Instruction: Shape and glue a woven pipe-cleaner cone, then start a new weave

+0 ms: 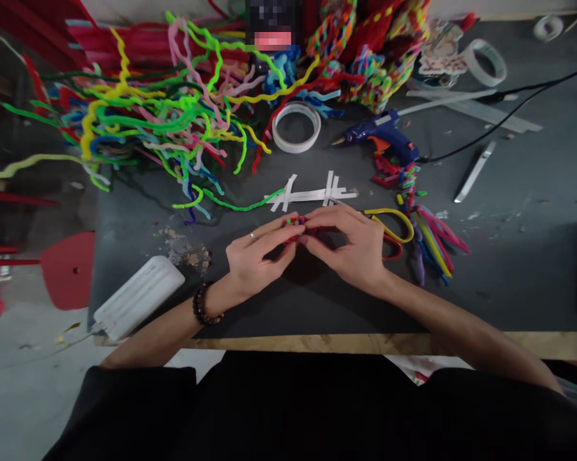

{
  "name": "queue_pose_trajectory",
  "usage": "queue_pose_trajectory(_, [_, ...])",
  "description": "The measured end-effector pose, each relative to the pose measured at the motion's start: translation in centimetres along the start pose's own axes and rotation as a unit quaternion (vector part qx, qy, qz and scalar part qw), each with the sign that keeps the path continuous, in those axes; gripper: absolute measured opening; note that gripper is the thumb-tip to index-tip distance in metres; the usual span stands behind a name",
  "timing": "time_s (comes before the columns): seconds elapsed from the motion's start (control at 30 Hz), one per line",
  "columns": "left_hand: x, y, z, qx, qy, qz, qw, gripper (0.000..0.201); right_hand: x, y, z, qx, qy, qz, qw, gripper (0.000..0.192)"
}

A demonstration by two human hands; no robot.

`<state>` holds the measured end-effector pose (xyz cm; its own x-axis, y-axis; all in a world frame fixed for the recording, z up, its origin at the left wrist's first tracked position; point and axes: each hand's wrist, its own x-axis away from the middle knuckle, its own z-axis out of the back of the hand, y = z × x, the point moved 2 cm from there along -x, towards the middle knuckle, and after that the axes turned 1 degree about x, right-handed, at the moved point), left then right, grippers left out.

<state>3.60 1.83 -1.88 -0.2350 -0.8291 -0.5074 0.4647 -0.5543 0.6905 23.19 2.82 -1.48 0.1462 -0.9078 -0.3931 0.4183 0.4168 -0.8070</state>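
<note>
Pinching together over the near middle of the dark grey tabletop (509, 269), left hand (254, 262) and right hand (353, 246) both closing fingertips on a small red-and-green twisted pipe-cleaner piece (298, 225). Probably handling light, fuzzy and easily bent, so gripping close to the twist rather than at loose ends. Lying just beyond: crossed white tape strips (312, 194); farther right, a blue hot-glue gun (381, 136); far left, a tangle of coloured pipe cleaners (163, 121).

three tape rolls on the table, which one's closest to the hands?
The white tape roll lying flat just below the pipe-cleaner pile, left of the blue glue gun. The other two rolls sit far off at the table's top right corner.
</note>
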Motion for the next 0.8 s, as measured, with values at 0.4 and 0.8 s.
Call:
queue_pose_trajectory(0.4, [0.41,0.01,-0.36,-0.019,-0.046,0.022,0.999,0.044,0.24,-0.14,-0.29,0.002,-0.009,-0.062,0.998,0.013])
queue_pose_trajectory(0.8, [0.41,-0.33,-0.46,0.008,-0.037,0.039,0.998,0.047,0.07,0.47,-0.56,-0.073,-0.076,-0.127,0.986,0.034])
